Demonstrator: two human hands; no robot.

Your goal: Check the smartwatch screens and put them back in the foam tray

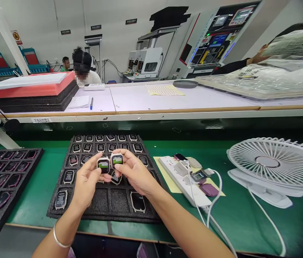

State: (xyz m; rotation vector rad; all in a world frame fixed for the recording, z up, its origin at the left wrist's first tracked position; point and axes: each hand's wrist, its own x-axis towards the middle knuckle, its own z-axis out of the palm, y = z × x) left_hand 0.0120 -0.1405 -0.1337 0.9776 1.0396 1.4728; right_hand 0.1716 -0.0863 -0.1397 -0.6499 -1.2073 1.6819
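On the front edge of the raised shelf [151, 116], can make out a white label [43, 120] with black Chinese characters, seemingly starting 不良品. On the back wall, can see three dark plates [96, 27] with pale characters too small to read, plus a yellow warning sign [17, 37]. Across the lit screens of both held watches, can see a green band with pale lettering, likewise too fine to read. On many watches in the black foam tray [100, 206], can see lines of white text, illegible at this size. Pinching the first watch [103, 165] between thumb and fingers of the left hand [86, 181], thumb at its lower left corner. Pinching the second watch [117, 161] likewise in the right hand [136, 173], thumb across its lower part. Holding both upright, faces toward the camera, side by side above the middle of the foam tray; cannot tell whether touching. To the right on the green table [33, 204], can see a white power strip [198, 197] with cables, then a white fan [268, 162]; to the left, another tray [29, 173] of dark-screened watches.
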